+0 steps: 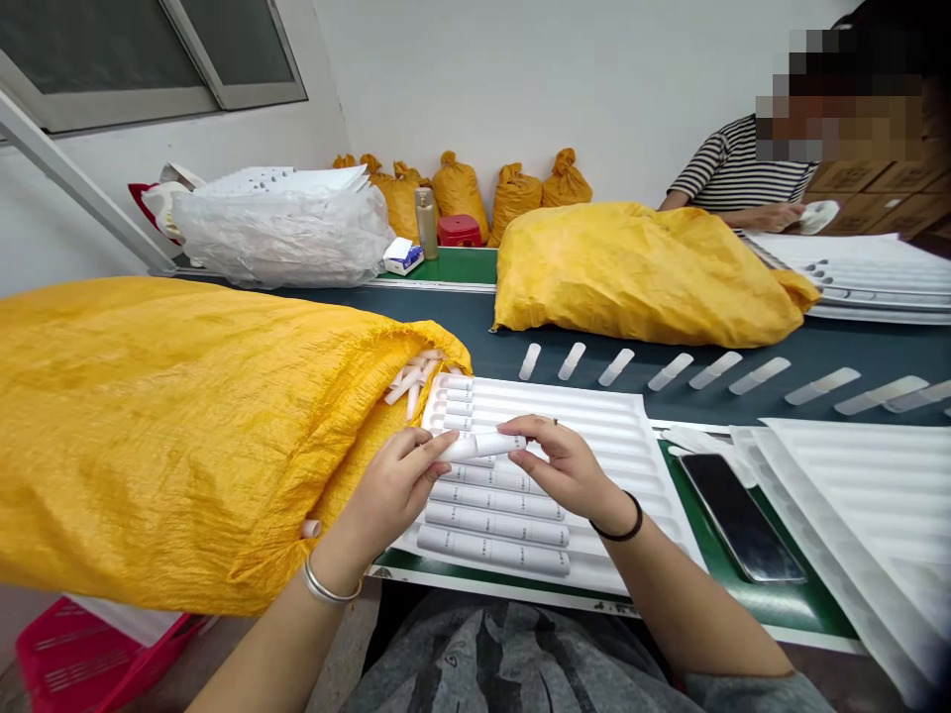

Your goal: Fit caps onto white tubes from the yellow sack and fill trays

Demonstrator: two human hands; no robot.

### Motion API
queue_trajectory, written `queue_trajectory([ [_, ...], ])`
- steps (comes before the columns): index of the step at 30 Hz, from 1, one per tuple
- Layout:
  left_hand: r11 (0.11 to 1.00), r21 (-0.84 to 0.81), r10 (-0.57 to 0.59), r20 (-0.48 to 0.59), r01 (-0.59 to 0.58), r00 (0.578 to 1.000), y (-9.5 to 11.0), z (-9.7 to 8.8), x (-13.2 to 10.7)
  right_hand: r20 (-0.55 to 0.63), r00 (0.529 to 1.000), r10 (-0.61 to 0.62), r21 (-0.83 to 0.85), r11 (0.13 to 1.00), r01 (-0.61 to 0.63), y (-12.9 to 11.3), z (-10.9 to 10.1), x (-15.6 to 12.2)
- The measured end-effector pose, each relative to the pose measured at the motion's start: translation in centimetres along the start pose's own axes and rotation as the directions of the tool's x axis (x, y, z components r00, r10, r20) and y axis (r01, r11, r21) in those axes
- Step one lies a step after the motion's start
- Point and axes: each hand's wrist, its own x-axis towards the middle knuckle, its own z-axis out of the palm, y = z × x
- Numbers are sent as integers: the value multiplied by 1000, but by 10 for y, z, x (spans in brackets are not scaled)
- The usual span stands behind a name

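Observation:
My left hand (401, 480) is closed, pinching a short white tube (459, 449) between thumb and fingers. A second white tube (494, 443), with small print near its end, is pinched in my right hand (563, 463). The two tubes meet roughly end to end; whether they are joined I cannot tell. Right below lies a white grooved tray (594, 421) with several rows of printed white tubes (494, 525) along its left side. At the left, a big yellow woven sack (185, 426) lies with its mouth toward the tray, showing loose white tubes (410, 384).
Right of the tray are a black phone (739, 515), a white glove (709, 446) and stacked white trays (862, 495). Beyond, translucent tubes (669, 371) line a dark belt (461, 322). Another yellow sack (639, 272) and a person in a striped shirt (743, 173) are across.

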Motion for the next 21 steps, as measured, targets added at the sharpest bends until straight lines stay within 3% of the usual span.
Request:
queue_trajectory([
  [12, 996, -72, 56, 33, -53, 998, 12, -6, 1, 114, 985, -129, -71, 988, 137, -5, 3, 4],
  [18, 969, -164, -182, 24, 183, 983, 1, -13, -4, 1, 994, -107, -87, 991, 106, -7, 9, 10],
  [21, 945, -258, -207, -6, 199, 978, -5, -17, -8, -27, 995, -92, -76, 993, 89, -8, 12, 11],
])
